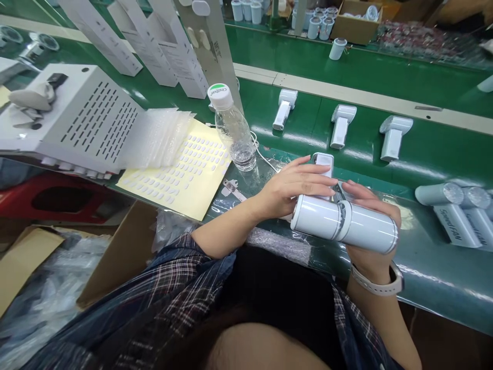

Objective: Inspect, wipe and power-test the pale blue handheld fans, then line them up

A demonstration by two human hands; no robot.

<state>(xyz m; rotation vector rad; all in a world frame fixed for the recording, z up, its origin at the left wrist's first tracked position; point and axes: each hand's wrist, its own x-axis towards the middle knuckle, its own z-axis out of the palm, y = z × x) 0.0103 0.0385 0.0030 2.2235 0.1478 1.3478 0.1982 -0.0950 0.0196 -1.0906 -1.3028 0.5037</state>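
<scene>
A white cylindrical handheld fan (344,223) lies sideways in the person's hands, held just above the near edge of the green bench (423,149). The right hand (372,216) cups it from below and behind, fingers curled round the barrel, with a pale watch (379,285) on the wrist. The left hand (296,187) rests on top of the fan's left end, fingers stretched out flat over it and over the white handle part (323,163) that sticks up behind; whether the fingertips press anything there is hidden.

Just right of the hands, by the near edge, lie two more packed fans (458,210) side by side, lettering on their handles. Farther back, across the middle of the bench, three white fan units (342,126) lie in a row, well apart from each other.

To the left of the hands a clear plastic bottle (233,128) with a white cap stands upright, a thin white cable running past its foot. Beside it a yellow sheet of small white stickers (185,172) lies at the bench's left end, partly under a stack of clear bubble bags (162,136). Behind that sits a white perforated metal housing (88,118). Tall white cartons (169,46) stand along the far left. At the far edge are white cups and a cardboard box (356,23).
</scene>
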